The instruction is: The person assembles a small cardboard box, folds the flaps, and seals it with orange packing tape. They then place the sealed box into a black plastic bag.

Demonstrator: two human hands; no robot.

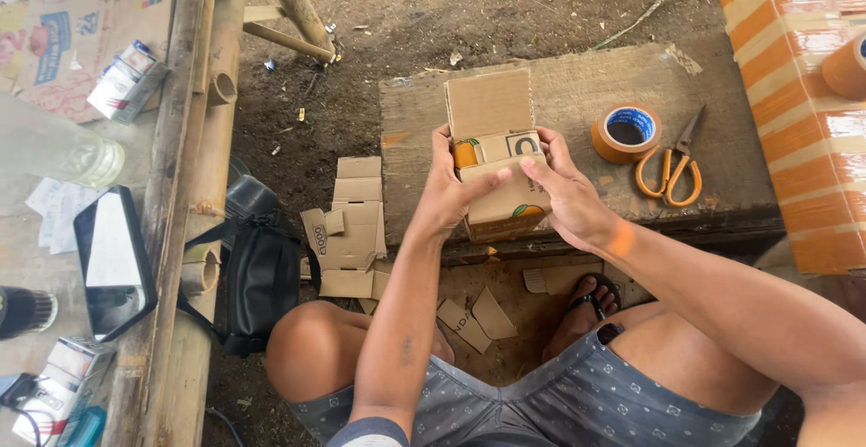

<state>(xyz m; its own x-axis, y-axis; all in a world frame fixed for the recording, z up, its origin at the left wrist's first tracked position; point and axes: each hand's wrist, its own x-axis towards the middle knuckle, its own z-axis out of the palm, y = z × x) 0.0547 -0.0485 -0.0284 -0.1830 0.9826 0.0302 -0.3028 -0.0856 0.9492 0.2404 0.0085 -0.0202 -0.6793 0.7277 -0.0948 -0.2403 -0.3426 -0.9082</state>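
- The small cardboard box (498, 176) stands on the wooden bench (577, 95), held between both hands; its top flap is up and its mouth is open toward the camera.
- The left hand (444, 196) wraps the box's left side, fingers curled shut on the wall, thumb across the front flap.
- The right hand (566, 196) clasps the right side — its fingers (550, 145) press on an inner flap at the mouth, thumb laid along the front edge.
- Step in hand, as I judge it: folding the inner flaps down into the box. The next move would call for tucking those flaps flat while the left fingers keep the walls square.
- Inside, just under the fingertips, only folded card with an orange print shows; what else it holds I cannot tell.
- Right of the right fingers, apart from them, lie a roll of tape (626, 133) and orange-handled scissors (670, 172) on the bench.
- Below the left wrist, flat cardboard blanks (354, 226) and scraps lie on the dirt floor — beside them, a black bag (262, 276).
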